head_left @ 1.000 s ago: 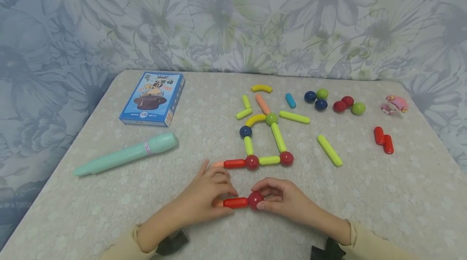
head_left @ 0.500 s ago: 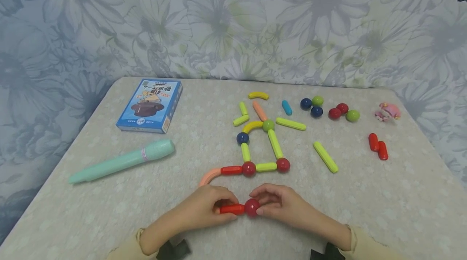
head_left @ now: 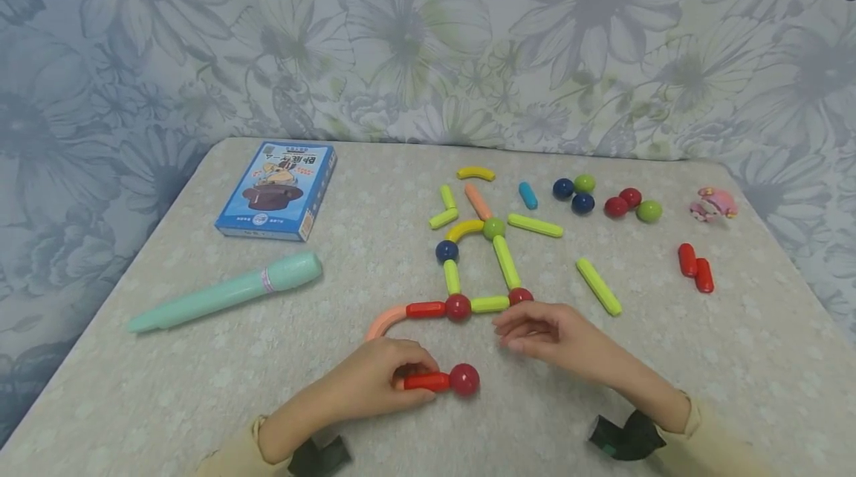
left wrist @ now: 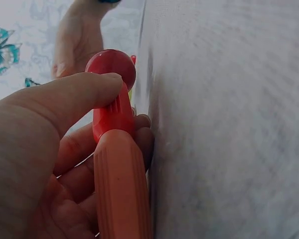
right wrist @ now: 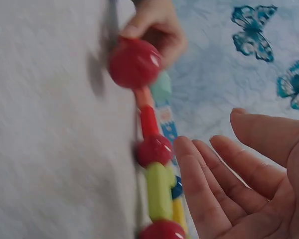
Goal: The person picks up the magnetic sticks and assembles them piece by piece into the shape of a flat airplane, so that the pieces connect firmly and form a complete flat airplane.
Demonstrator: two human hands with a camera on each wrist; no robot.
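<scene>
My left hand [head_left: 384, 377] pinches a red rod [head_left: 428, 382] between thumb and fingers. A red ball [head_left: 464, 380] sits on the rod's right end, and an orange rod [left wrist: 120, 184] joins its other end in the left wrist view. My right hand [head_left: 565, 336], fingers loosely bent and holding nothing, is beside the loop's right corner, partly covering a red ball [head_left: 520, 296]. That loop also has a light green stick [head_left: 490, 304], another red ball [head_left: 458, 307], a dark blue ball [head_left: 446, 251], a yellow curved stick [head_left: 464, 229] and a green ball [head_left: 493, 229]. An orange curved rod [head_left: 384, 322] runs from its left side toward my left hand.
Behind the loop lie loose sticks, including a blue one [head_left: 527, 195]. Several balls [head_left: 616, 206], two red rods [head_left: 704, 276] and a pink figurine [head_left: 715, 204] lie right. At left are a blue box [head_left: 274, 191] and a mint-green pen-shaped object [head_left: 227, 295].
My right hand has left the red ball at the rod's end and moved right and away from me. My left hand keeps its grip; the camera view tilted slightly.
</scene>
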